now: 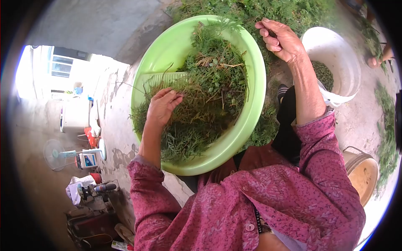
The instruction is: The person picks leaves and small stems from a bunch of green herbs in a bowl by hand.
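A light green plastic basin (255, 104) sits in front of me, heaped with feathery evergreen sprigs (209, 88) and some brownish twigs. Over the left part of this heap is my left hand (164, 105), its thumb and fingers pinched together; whatever they hold is too small to make out. My right hand (281, 39) is raised beyond the basin's right rim, between it and a white bucket (347, 54). Its fingers are curled in, with a small dark spot between them that I cannot identify. Small round green pieces (323, 76) lie in the bucket.
More cut evergreen branches (289, 10) cover the ground behind the basin, with others (387, 134) along the right. A tan bucket (362, 178) lies tilted at my right. Another person's bare skin (374, 62) shows at the right edge. A fan (56, 154) stands far left.
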A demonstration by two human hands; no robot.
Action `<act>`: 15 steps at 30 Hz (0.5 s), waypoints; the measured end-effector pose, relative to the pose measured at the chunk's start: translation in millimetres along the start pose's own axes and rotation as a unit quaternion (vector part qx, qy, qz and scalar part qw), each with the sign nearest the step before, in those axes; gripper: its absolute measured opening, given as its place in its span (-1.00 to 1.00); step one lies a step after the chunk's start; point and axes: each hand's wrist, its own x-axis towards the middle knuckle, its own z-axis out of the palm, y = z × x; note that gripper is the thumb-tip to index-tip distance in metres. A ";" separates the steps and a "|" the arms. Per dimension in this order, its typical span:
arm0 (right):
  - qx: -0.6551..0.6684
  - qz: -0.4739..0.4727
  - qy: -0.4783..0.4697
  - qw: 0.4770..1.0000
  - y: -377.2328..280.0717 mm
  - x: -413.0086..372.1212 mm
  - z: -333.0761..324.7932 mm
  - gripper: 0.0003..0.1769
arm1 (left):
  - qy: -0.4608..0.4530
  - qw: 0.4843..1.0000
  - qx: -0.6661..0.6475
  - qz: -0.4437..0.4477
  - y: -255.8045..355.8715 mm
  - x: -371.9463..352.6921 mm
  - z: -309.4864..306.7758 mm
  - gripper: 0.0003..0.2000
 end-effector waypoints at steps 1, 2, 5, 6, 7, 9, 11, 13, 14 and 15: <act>0.000 -0.001 0.002 1.000 -0.6 -0.2 -0.3 -0.74 | -0.002 1.000 0.001 0.000 0.2 0.8 -0.2 -0.86; -0.006 -0.003 0.006 1.000 -1.0 -0.7 0.2 -0.74 | -0.013 0.999 0.048 -0.007 0.7 0.7 -0.1 -0.85; -0.016 -0.008 0.012 1.000 -2.0 -1.4 1.0 -0.73 | 0.020 0.983 0.185 -0.004 3.0 -3.3 10.1 -0.81; -0.021 -0.011 0.015 1.000 -1.8 -1.3 0.9 -0.71 | 0.064 0.960 0.272 0.006 3.5 -4.2 13.3 -0.78; -0.019 -0.011 0.015 1.000 -0.4 -0.8 0.4 -0.71 | 0.065 0.960 0.274 0.005 2.8 -2.4 12.1 -0.78; -0.026 -0.016 0.009 0.999 0.8 0.1 -0.4 -0.71 | 0.090 0.930 0.351 0.058 0.4 3.8 10.0 -0.73; -0.036 -0.016 0.011 0.999 0.6 -0.7 -0.2 -0.71 | 0.072 0.884 0.445 0.121 -6.1 6.3 15.3 -0.72; -0.046 -0.016 0.012 0.999 0.5 -0.2 -0.3 -0.71 | 0.053 0.825 0.532 0.184 -10.6 5.8 30.1 -0.70; -0.046 -0.015 0.014 0.999 1.0 0.4 -1.0 -0.71 | 0.014 0.777 0.579 0.245 -11.1 4.2 41.2 -0.68; -0.047 -0.014 0.015 0.999 1.6 0.8 -1.5 -0.72 | -0.025 0.722 0.621 0.305 -10.7 4.2 47.2 -0.67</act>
